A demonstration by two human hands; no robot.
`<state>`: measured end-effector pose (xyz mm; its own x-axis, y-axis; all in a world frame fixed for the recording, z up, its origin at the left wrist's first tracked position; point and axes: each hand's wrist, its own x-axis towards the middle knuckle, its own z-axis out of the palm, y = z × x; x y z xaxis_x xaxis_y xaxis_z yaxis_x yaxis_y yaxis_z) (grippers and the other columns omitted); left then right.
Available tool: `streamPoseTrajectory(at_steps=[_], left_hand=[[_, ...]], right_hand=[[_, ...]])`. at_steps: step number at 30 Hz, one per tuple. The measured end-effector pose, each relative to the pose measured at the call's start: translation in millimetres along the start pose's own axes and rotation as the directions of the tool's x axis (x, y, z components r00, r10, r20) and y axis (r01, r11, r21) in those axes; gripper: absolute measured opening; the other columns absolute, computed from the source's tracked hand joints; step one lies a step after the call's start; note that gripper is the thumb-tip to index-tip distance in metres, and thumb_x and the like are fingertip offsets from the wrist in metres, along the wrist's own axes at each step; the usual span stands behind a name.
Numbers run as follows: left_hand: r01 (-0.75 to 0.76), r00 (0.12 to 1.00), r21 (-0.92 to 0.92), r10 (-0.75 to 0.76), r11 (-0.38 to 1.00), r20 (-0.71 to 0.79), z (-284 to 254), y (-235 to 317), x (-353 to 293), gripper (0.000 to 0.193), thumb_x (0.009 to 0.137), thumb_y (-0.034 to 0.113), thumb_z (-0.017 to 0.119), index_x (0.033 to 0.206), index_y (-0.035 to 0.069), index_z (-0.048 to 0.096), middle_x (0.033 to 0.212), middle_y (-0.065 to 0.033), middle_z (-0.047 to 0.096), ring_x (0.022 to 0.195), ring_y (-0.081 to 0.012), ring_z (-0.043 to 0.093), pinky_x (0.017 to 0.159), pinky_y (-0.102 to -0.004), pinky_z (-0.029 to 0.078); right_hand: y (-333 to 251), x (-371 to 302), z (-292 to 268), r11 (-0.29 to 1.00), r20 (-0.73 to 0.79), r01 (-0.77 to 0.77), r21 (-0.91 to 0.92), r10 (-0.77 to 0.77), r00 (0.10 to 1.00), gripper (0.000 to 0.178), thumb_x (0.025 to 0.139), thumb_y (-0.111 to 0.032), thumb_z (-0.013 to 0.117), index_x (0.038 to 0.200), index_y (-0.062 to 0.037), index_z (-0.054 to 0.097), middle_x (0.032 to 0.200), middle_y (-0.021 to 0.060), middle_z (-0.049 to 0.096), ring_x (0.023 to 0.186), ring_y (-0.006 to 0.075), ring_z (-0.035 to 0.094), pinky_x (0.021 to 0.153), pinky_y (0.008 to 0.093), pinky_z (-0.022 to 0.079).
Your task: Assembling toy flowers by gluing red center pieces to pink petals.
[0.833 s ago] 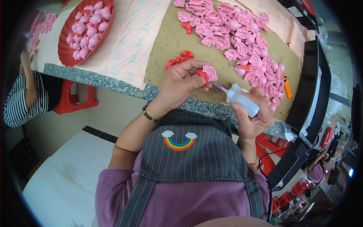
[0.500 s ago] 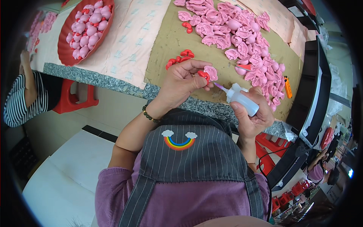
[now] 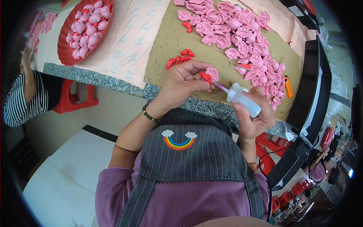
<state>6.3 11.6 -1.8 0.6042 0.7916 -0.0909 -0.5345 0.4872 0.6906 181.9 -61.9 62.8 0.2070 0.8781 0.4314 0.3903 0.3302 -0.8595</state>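
Observation:
Between the fingertips of my left hand (image 3: 183, 83) are a small pink hollow plastic piece (image 3: 213, 73) and a red bow-shaped piece (image 3: 205, 78). My right hand (image 3: 258, 113) is closed round a translucent white squeeze bottle (image 3: 245, 103). Its purple nozzle tip (image 3: 219, 86) points left, right beside the pieces; whether it touches them I cannot tell. Several loose red pieces (image 3: 185, 55) lie just beyond my left hand. A large heap of pink plastic pieces (image 3: 227, 36), some hollow and some rounded, spreads across the brown board (image 3: 162, 56).
A red scalloped bowl (image 3: 63, 47) of pink and red pieces stands at the far left. An orange-handled cutter (image 3: 288, 87) and a red-handled pointed tool (image 3: 244, 66) lie by the heap. Black racking (image 3: 312, 75) borders the right. Another person in a striped sleeve (image 3: 17, 98) is at left.
The pink piece in my left hand has shifted slightly right and turned a little. The bottle has moved slightly right, its nozzle still close to the pieces.

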Motion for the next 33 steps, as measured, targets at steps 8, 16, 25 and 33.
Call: streamPoseTrajectory(at_steps=[8, 16, 25, 33], left_hand=[[-0.011, 1.000, 0.025, 0.011, 1.000, -0.004, 1, 0, 0, 0.040, 0.078, -0.005, 0.060, 0.116, -0.004, 0.048, 0.107, -0.0124, 0.058, 0.092, -0.0178, 0.060, 0.077, -0.0301, 0.054], [-0.012, 1.000, 0.016, 0.012, 1.000, -0.003, 2, 1, -1, 0.040, 0.078, -0.005, 0.061, 0.115, -0.005, 0.048, 0.107, -0.0133, 0.058, 0.092, -0.0180, 0.060, 0.079, -0.0302, 0.052], [0.012, 1.000, 0.030, -0.012, 0.999, 0.007, 4, 1, -2, 0.041, 0.076, -0.006, 0.062, 0.115, -0.005, 0.049, 0.105, -0.0138, 0.059, 0.089, -0.0180, 0.062, 0.079, -0.0271, 0.051], [0.028, 0.999, 0.034, -0.029, 0.999, 0.019, 3, 2, 0, 0.042, 0.075, -0.009, 0.061, 0.115, -0.005, 0.049, 0.105, -0.0145, 0.059, 0.088, -0.0185, 0.062, 0.080, -0.0276, 0.051]], right_hand=[[0, -1, 4, 0.998, 0.018, -0.047, -0.032, 0.048, 0.999, 0.026, 0.063, -0.009, 0.073, 0.080, 0.0066, 0.060, 0.065, 0.0074, 0.056, 0.064, 0.0153, 0.044, 0.062, 0.0279, 0.035], [3, 0, -1, 0.999, 0.026, 0.052, -0.010, -0.051, 0.998, 0.027, 0.063, -0.006, 0.075, 0.082, 0.0044, 0.059, 0.066, 0.0103, 0.057, 0.057, 0.0161, 0.043, 0.053, 0.0264, 0.035], [6, 1, 2, 0.998, -0.017, 0.061, -0.009, -0.061, 0.998, 0.024, 0.063, -0.006, 0.074, 0.079, 0.0049, 0.060, 0.065, 0.0088, 0.056, 0.056, 0.0148, 0.041, 0.052, 0.0257, 0.033], [9, 3, 2, 0.999, -0.006, 0.037, -0.011, -0.037, 0.999, 0.024, 0.063, -0.006, 0.074, 0.079, 0.0050, 0.060, 0.064, 0.0081, 0.055, 0.057, 0.0143, 0.041, 0.053, 0.0258, 0.033]])
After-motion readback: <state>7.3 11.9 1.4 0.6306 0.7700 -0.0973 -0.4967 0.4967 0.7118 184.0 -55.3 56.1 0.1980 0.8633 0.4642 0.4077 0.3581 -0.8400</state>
